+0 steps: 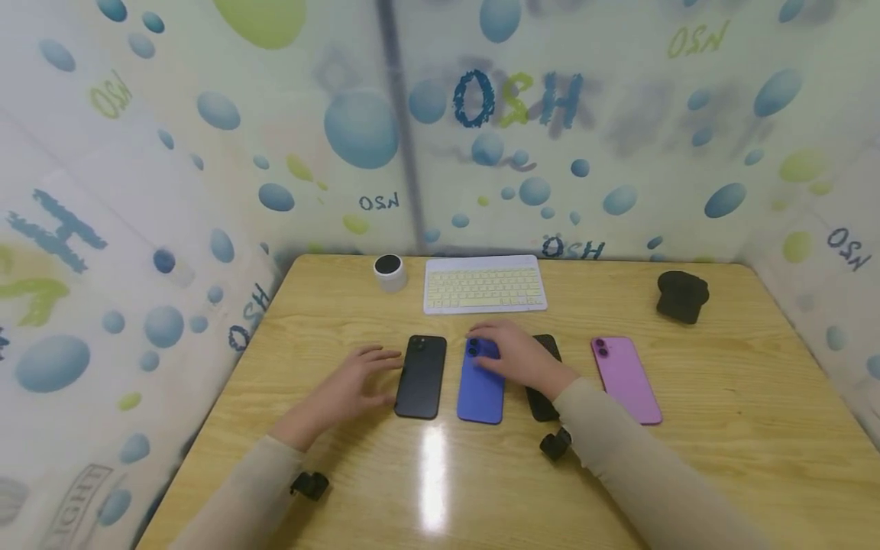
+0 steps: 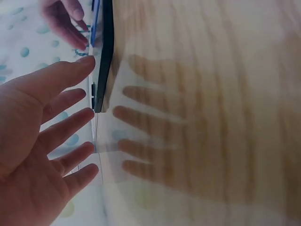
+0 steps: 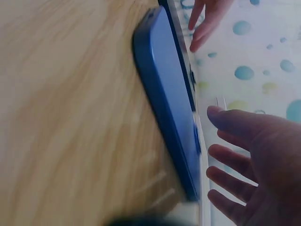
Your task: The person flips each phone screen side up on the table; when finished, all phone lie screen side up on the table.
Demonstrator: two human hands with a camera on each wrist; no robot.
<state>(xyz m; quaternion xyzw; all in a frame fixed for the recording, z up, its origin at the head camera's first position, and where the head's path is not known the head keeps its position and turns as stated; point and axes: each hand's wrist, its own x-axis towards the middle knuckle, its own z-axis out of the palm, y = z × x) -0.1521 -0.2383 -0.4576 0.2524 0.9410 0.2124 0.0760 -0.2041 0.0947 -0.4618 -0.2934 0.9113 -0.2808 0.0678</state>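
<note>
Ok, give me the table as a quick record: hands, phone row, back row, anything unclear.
Left hand: open, at the left edge of the leftmost black smartphone; contact unclear
Right hand: relaxed, over the camera end of the blue smartphone, gripping nothing
Phone row, left to right: black, blue, dark smartphone partly hidden by the right arm, pink smartphone
Back row: white cylinder with black top, white keyboard
Unclear: black object, back right, unidentified
</note>
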